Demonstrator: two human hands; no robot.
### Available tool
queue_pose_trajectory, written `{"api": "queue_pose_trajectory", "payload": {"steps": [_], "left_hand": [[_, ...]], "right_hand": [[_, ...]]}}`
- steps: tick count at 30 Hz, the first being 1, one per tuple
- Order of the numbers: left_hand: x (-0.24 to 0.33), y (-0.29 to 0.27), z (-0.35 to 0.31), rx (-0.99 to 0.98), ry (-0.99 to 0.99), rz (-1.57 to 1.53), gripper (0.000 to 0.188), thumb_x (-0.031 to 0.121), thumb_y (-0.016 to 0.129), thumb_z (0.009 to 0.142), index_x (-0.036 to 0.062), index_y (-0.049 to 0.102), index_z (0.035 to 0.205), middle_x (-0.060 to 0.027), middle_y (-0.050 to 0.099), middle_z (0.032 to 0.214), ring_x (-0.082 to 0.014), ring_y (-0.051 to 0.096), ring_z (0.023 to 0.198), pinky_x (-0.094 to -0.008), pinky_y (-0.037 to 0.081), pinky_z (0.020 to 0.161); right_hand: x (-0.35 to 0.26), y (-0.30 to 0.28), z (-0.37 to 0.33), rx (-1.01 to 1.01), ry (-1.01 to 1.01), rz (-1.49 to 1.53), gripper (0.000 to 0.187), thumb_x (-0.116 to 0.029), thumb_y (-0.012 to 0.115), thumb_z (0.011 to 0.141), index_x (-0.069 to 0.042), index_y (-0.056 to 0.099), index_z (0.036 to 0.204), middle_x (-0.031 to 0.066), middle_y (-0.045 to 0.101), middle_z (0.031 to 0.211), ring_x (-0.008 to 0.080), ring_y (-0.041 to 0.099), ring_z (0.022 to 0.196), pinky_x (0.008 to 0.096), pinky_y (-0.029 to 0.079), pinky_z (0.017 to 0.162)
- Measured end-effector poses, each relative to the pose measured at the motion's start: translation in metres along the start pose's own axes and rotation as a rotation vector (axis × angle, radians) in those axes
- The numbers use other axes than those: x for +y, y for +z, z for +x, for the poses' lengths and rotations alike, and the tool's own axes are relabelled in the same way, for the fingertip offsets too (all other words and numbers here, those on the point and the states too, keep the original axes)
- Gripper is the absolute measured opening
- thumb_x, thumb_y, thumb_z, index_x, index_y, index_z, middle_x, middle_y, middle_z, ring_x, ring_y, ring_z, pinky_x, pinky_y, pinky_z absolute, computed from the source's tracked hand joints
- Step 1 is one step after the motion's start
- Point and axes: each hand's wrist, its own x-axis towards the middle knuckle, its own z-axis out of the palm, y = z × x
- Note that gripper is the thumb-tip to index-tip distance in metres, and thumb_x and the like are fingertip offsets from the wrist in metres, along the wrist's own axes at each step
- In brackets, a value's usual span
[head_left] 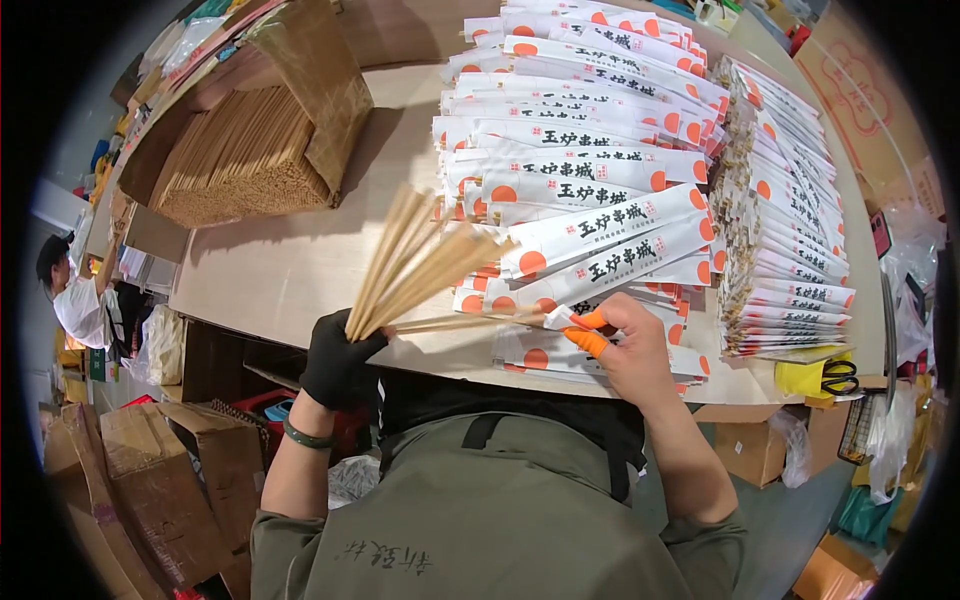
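My left hand (342, 362), in a black fingerless glove, grips a fanned bundle of flat wooden chopsticks (425, 262). One pair of chopsticks (465, 322) points away from the bundle toward my right hand (628, 345). Orange covers sit on the thumb and a finger of that hand, which pinches a white paper piece that looks like a chopstick sleeve (558, 318) at the tip of the pair. How far the pair reaches into it is hidden. Just beyond both hands lies a heap of white paper sleeves with orange dots (610, 230).
An open cardboard box (345, 125) packed with wooden chopsticks (250, 150) stands at the far left. On the right lies a tall stack of sleeves (790, 220). Black-handled scissors (840, 377) rest at the table's right edge. Cartons (150, 480) stand lower left; another person (85, 310) is farther off.
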Motion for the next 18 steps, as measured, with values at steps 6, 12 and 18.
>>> {"api": "queue_pose_trajectory", "payload": {"steps": [6,12,18], "left_hand": [[0.010,0.004,0.007,-0.086,0.076,0.271,0.022,0.019,0.071,0.084,0.0001,0.068,0.095,-0.0017,0.067,0.086,-0.0089,0.058,0.077,-0.0269,0.048,0.072],[0.063,0.089,0.013,-0.018,0.166,-0.332,0.024,0.014,0.055,0.096,-0.0004,0.059,0.115,-0.0098,0.064,0.105,-0.0169,0.063,0.093,-0.0322,0.053,0.076],[0.005,0.058,0.033,0.299,0.054,-0.049,0.019,0.019,0.063,0.091,0.0005,0.062,0.096,-0.0039,0.065,0.073,-0.0127,0.062,0.068,-0.0279,0.048,0.063]], "right_hand": [[-0.007,0.010,0.004,-0.004,-0.512,-0.533,0.016,-0.005,0.075,0.071,-0.004,0.070,0.086,0.0051,0.057,0.077,0.0206,0.057,0.070,0.0309,0.046,0.060],[-0.031,0.052,0.044,-0.033,-0.849,-0.740,0.027,-0.016,0.074,0.070,-0.004,0.066,0.092,0.0076,0.058,0.088,0.0253,0.058,0.084,0.0375,0.048,0.065],[0.010,0.009,0.009,-0.117,-0.489,-0.658,0.035,-0.023,0.077,0.068,-0.003,0.062,0.094,0.0093,0.056,0.085,0.0281,0.058,0.083,0.0410,0.048,0.069]]}}
